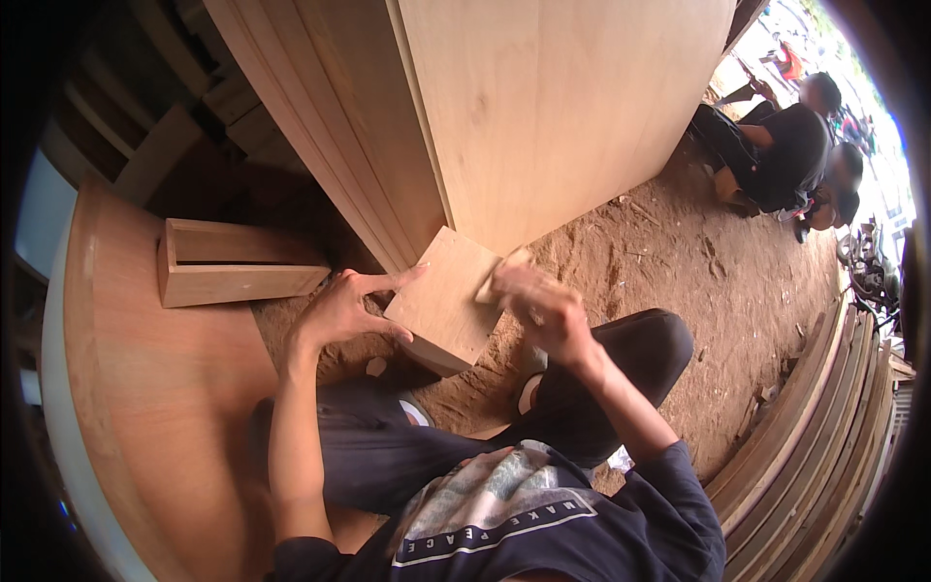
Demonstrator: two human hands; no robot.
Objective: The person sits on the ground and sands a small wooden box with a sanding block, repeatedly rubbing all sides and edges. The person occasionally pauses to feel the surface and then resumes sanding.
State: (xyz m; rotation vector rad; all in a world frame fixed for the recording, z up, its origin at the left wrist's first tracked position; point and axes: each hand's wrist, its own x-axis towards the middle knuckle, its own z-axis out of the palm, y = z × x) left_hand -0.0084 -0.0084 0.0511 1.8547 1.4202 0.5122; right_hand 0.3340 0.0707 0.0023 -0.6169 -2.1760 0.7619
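A small box of pale wood [446,301] stands on the ground before me, flat face up, its far corner against a large wooden cabinet [543,107]. My left hand [344,308] grips the box's left side, thumb and fingers spread along its edge. At the right edge of that top face, my right hand [551,308] is closed on a tan piece that looks like folded sandpaper [493,279]. Motion blurs this hand, and its fingers partly cover the piece.
An open wooden drawer [238,286] rests on a curved wooden panel [155,388] at my left. Long timber strips [810,427] are stacked at the right. Two people [790,145] sit on the dirt floor [718,281] at the far right. My bent legs flank the box's near side.
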